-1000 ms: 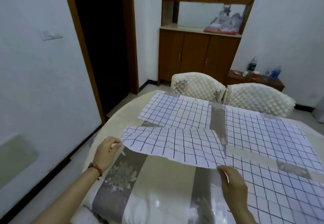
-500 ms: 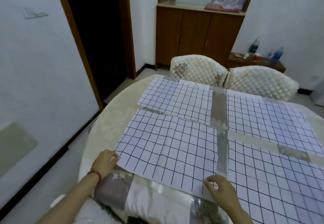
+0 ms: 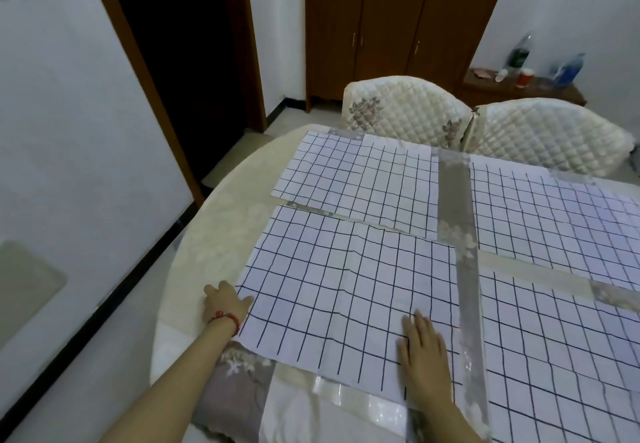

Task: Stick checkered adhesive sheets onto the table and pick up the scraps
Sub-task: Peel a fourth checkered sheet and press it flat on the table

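Note:
A white checkered adhesive sheet point(image 3: 346, 286) lies flat on the near left part of the round table point(image 3: 221, 234). My left hand point(image 3: 225, 302) rests at the sheet's left edge, thumb on the paper, a red bracelet on its wrist. My right hand point(image 3: 424, 356) presses flat on the sheet's near right corner with straight fingers. Three more checkered sheets lie on the table: one at the far left point(image 3: 360, 183), one at the far right point(image 3: 554, 221) and one at the near right point(image 3: 554, 356).
Two quilted cream chairs point(image 3: 405, 110) point(image 3: 547, 134) stand at the table's far side. Behind them are a brown cabinet point(image 3: 391, 27) and a low shelf point(image 3: 540, 87) with bottles and a cup. A dark doorway point(image 3: 180, 61) opens on the left.
The sheet was held in the air by both hands, then came down onto the table. My right hand has let go of its corner and now presses flat on it.

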A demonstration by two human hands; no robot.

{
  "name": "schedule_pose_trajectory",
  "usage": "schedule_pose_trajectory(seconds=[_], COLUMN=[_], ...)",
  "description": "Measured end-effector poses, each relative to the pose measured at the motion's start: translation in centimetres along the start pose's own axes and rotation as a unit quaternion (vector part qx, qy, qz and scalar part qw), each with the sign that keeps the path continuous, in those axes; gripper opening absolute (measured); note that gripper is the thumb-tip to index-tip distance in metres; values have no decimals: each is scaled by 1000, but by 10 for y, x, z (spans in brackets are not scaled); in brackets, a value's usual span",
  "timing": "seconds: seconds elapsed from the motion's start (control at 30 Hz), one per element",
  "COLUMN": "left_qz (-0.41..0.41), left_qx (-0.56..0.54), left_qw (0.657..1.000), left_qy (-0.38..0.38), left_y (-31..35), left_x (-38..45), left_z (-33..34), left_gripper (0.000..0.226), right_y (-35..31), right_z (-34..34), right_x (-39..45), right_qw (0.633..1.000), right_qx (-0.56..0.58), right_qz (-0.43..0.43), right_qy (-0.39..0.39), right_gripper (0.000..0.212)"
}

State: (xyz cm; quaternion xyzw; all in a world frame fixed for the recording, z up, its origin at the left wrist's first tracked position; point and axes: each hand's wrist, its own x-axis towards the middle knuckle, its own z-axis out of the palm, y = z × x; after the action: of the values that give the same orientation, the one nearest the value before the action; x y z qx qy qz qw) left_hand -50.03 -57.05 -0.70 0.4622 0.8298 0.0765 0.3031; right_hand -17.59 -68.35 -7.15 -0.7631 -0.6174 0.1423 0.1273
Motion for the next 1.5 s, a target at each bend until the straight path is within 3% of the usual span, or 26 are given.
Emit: schedule_pose_trajectory(seconds=[0.1,0.17,0.23,0.3,0.57,0.63,0.73,1.4,1.5], left_qz=[-19,-8,3,15,19,25,50,83,102], left_qx=[-61,-81,-110,-146,-211,-215,-198,-122,-47], left_qw=[998,996,994,989,977,976,978,980,979], left_qy=[-20,-22,-20,-30,-8,4,36,134,172], left_y=[0,-4,-8,-13,-40,-47,-53,-74,-69], left_x=[9,14,19,22,33,33,30,41,36], left_z=[2,0,2,-1,-23,-26,-30,-19,-13], left_gripper=[51,23,45,53,15,25,33,9,17], right_y=[-1,-1,-2,-3,-14,-18,-23,-44,-46], right_z=[5,7,7,7,26,29,31,39,36], right_x=[-5,-4,-5,-6,-16,-20,-23,-15,-16], right_qw=[1000,1000,1000,999,998,998,997,996,996], right_qx=[-5,-10,-19,-24,-40,-40,-35,-67,-61], right_qz=[4,6,16,24,26,25,24,30,33], right_qy=[16,23,12,1,35,41,60,58,59], right_gripper=[88,84,73,66,57,55,53,51,51])
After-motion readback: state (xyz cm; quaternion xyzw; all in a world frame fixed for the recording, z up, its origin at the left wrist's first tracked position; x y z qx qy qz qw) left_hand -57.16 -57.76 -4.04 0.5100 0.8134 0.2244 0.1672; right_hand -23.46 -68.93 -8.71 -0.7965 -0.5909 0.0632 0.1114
